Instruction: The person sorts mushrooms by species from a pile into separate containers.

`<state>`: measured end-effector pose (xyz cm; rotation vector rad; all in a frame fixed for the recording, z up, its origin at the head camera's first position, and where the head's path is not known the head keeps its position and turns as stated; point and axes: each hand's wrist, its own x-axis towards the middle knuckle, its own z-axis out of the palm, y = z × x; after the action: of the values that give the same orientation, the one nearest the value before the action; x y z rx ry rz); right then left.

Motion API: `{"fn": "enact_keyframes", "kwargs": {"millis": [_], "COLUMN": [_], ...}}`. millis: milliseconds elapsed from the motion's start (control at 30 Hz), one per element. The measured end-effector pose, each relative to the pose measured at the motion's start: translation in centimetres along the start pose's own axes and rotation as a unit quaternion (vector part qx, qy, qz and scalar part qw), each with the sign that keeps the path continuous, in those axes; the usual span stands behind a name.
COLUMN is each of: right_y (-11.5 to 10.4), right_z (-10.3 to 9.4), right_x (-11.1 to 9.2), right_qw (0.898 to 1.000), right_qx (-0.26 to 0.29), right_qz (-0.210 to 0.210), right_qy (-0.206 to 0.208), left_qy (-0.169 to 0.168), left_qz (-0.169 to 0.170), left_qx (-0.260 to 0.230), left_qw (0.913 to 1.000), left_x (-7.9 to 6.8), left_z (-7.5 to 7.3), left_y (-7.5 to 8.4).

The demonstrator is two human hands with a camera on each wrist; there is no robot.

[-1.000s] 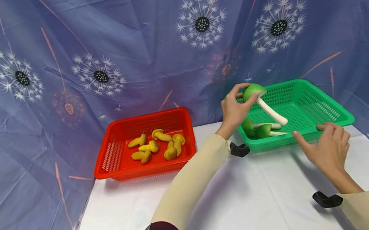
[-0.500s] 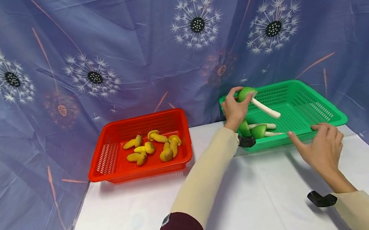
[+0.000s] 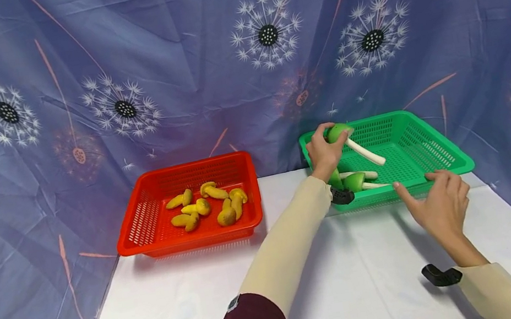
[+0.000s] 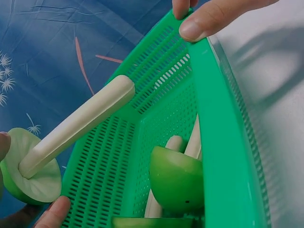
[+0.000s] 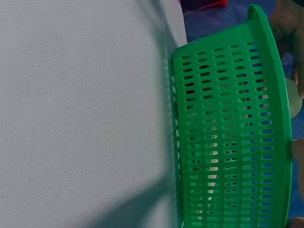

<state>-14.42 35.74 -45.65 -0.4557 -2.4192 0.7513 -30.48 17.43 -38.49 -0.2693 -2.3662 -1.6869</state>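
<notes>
My left hand pinches the green cap of a toy mushroom between thumb and fingers. The mushroom hangs tilted over the green basket, its white stem pointing down to the right. In the left wrist view the cap's pale underside faces the camera. More green mushrooms lie inside the basket at its left end. At the basket's front rim, my right hand rests with thumb and fingers spread apart along the edge. A red basket stands to the left, holding several yellow toy mushrooms.
A white cloth covers the table beneath both baskets. Behind them hangs a blue curtain with dandelion prints, close to the baskets' back rims. A strip of table lies between the two baskets.
My left hand has lowered the held mushroom slightly, towards the basket's left end. The head view has shifted, sliding the scene left. My right hand stays at the rim.
</notes>
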Motion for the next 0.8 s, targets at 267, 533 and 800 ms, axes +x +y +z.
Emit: {"fn": "enact_keyframes", "kwargs": {"millis": [267, 533, 800], "right_y": [-0.1, -0.2, -0.2], "right_z": [0.0, 0.0, -0.3], "right_x": [0.0, 0.0, 0.0], "right_qw": [1.000, 1.000, 1.000], "right_qx": [0.002, 0.001, -0.009], "right_qz": [-0.002, 0.005, 0.015], "right_qy": [-0.004, -0.005, -0.014], "left_qy": [-0.063, -0.088, -0.129], "left_qz": [-0.033, -0.013, 0.042], "left_qx": [0.040, 0.022, 0.010], "left_qw": [0.9967, 0.9958, 0.9907], "left_x": [0.2, 0.1, 0.1], "left_z": [-0.3, -1.2, -3.2], "left_y": [-0.4, -0.5, -0.3]}}
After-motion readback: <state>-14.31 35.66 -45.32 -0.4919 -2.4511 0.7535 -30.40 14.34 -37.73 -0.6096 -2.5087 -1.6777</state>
